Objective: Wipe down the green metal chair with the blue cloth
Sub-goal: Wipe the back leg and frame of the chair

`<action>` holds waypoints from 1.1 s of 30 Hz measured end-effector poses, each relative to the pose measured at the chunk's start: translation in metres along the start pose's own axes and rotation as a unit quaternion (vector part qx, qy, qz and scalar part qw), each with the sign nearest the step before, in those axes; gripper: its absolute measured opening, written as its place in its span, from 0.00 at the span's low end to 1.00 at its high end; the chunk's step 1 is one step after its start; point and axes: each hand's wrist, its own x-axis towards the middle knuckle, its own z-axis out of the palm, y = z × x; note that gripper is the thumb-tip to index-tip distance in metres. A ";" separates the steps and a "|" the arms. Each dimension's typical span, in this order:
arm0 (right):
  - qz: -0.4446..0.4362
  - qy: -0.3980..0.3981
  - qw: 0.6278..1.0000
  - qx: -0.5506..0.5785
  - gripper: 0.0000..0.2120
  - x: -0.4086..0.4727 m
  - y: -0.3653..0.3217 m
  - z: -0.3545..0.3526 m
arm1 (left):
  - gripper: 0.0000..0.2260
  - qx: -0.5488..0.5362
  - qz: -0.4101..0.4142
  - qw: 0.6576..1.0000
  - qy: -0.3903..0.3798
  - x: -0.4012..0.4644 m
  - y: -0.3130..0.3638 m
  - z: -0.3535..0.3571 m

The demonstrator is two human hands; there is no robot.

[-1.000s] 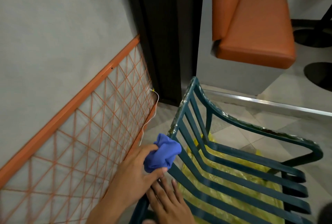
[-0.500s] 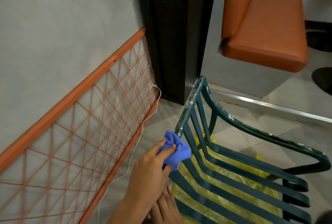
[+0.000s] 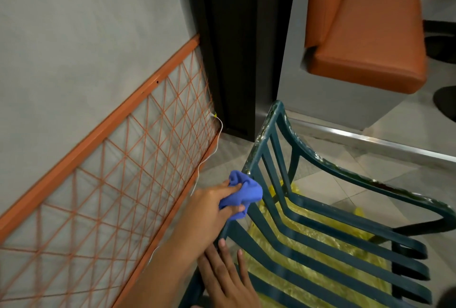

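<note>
One hand (image 3: 209,206) bunches blue cloth (image 3: 243,196) against green chair (image 3: 320,211) rail.

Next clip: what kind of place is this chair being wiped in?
Probably a cafe or restaurant, indoors. An orange padded bench seat is fixed along the wall, dark round table bases stand on the tiled floor, and an orange wire grid panel decorates the grey wall.

single head-worn view, looking steeply down and forward from close above the green chair (image 3: 320,221), wall (image 3: 74,48) on the left, orange bench (image 3: 370,36) farther ahead at upper right.
</note>
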 end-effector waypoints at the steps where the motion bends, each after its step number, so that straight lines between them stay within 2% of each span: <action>1: 0.001 0.003 1.000 0.002 0.35 -0.001 -0.001 0.000 | 0.18 -0.006 0.002 1.000 0.003 0.007 0.003 -0.001; 7: -0.002 0.014 1.000 0.012 0.30 -0.004 -0.003 -0.005 | 0.24 -0.019 -0.006 1.000 0.010 -0.018 -0.004 0.003; 11: 0.043 0.003 0.997 0.056 0.32 -0.006 -0.010 -0.004 | 0.22 -0.007 -0.028 1.000 0.005 -0.004 -0.004 -0.002; 14: 0.048 -0.003 0.997 0.055 0.25 -0.002 -0.013 -0.008 | 0.20 -0.010 -0.026 1.000 0.002 0.012 0.003 -0.002; 18: 0.052 -0.015 0.998 0.041 0.20 -0.003 -0.013 -0.012 | 0.24 0.012 0.003 0.999 0.039 -0.009 0.000 0.005; 23: 0.062 -0.008 0.995 0.074 0.24 0.001 -0.012 -0.012 | 0.19 0.015 -0.021 0.999 0.026 0.009 0.003 0.002; 30: 0.056 0.003 0.997 0.054 0.19 -0.006 -0.012 -0.006 | 0.24 0.007 -0.020 0.999 0.043 -0.010 0.003 0.004; 33: 0.055 0.011 0.997 0.046 0.19 -0.004 -0.011 -0.004 | 0.21 -0.011 -0.037 0.999 0.029 -0.002 0.003 0.000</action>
